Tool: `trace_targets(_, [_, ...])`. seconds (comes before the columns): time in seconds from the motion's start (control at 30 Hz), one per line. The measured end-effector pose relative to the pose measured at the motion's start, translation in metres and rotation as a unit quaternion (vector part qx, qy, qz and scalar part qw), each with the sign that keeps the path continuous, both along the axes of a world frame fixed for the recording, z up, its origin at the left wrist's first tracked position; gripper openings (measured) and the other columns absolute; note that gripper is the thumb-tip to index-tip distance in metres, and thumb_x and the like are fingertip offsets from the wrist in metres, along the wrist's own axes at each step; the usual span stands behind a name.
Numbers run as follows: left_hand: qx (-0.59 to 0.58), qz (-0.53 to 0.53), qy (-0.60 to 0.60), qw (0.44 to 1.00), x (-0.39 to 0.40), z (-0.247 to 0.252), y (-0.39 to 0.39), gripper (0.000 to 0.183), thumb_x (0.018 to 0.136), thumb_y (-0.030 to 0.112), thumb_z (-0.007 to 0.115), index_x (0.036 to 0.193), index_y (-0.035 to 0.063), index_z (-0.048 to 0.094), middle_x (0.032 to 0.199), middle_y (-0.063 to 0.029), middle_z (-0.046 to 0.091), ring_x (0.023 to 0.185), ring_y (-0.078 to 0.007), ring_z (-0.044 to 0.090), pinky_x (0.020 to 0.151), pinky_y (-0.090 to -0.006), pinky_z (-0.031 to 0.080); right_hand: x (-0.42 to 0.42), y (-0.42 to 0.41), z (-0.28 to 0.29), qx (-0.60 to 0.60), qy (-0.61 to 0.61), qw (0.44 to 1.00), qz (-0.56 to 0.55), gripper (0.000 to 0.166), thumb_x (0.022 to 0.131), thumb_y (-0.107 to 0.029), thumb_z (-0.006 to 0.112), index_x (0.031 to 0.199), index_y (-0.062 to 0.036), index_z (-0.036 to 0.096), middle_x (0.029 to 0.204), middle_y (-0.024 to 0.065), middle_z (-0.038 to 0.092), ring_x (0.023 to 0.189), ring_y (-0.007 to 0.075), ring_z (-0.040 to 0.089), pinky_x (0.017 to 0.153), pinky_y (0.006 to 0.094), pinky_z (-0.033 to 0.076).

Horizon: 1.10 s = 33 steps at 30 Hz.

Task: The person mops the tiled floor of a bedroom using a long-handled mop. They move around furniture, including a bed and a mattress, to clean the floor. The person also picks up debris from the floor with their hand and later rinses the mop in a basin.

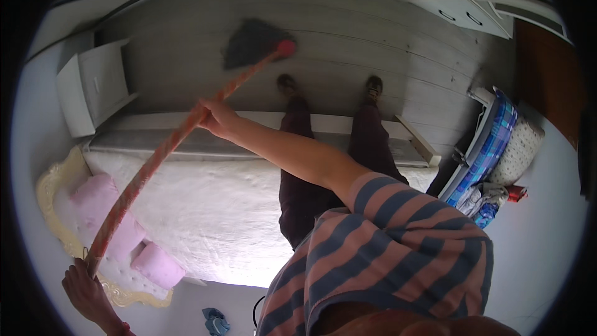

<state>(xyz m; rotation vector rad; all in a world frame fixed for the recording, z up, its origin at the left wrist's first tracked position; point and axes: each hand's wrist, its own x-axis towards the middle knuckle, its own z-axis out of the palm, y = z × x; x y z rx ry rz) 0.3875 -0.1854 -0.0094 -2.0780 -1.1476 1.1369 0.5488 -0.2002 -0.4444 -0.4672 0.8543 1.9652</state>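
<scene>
A long broom with an orange-and-red striped handle (154, 163) slants across the left half of the head view. My right hand (217, 116) grips the handle near its middle, with the arm reaching across my body. At the lower left, my left hand (84, 284) is closed around the upper end. A round pink-red socket (286, 48) joins the handle to a dark, fan-shaped head (254, 43). This head is on the grey plank floor (345, 18), ahead of my left shoe (287, 83); blur hides its bristles.
A bed with a white cover (205, 205), pink pillows (158, 265) and carved cream headboard (56, 196) lies beside my legs. A white nightstand (95, 88) stands left. At right are a drawer cabinet (466, 11) and bedding with blue plaid cloth (494, 144).
</scene>
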Motion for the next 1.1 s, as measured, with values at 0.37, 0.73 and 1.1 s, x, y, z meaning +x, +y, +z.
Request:
trace_targets(0.37, [-0.182, -0.115, -0.237, 0.947, 0.225, -0.173, -0.012, 0.016, 0.067, 0.004, 0.058, 0.082, 0.0026, 0.050, 0.064, -0.0093, 0.043, 0.062, -0.0251, 0.046, 0.061, -0.0371, 0.039, 0.354, -0.109, -0.091, -0.146, -0.234, 0.960, -0.041, 0.009, 0.079, -0.011, 0.052, 0.074, -0.0055, 0.046, 0.074, 0.0078, 0.050, 0.071, 0.0209, 0.053, 0.066, 0.0383, 0.048])
trace_targets(0.73, [-0.297, -0.045, -0.437, 0.848, 0.575, -0.360, -0.149, 0.024, 0.072, 0.026, 0.061, 0.074, 0.0082, 0.045, 0.063, -0.0062, 0.050, 0.063, -0.0229, 0.052, 0.062, -0.0356, 0.038, 0.802, -0.220, -0.186, -0.230, -0.485, 0.834, -0.124, 0.009, 0.079, -0.007, 0.049, 0.074, -0.0005, 0.045, 0.064, 0.0114, 0.050, 0.059, 0.0213, 0.053, 0.056, 0.0328, 0.049])
trace_targets(1.1, [-0.333, 0.002, -0.507, 0.795, 0.648, -0.301, -0.176, 0.026, 0.073, 0.027, 0.061, 0.079, 0.0064, 0.046, 0.064, -0.0066, 0.052, 0.066, -0.0223, 0.053, 0.062, -0.0329, 0.039, 0.906, -0.193, -0.088, -0.265, -0.613, 0.734, -0.128, 0.017, 0.082, -0.013, 0.051, 0.072, -0.0016, 0.045, 0.058, 0.0082, 0.048, 0.047, 0.0194, 0.048, 0.044, 0.0319, 0.045])
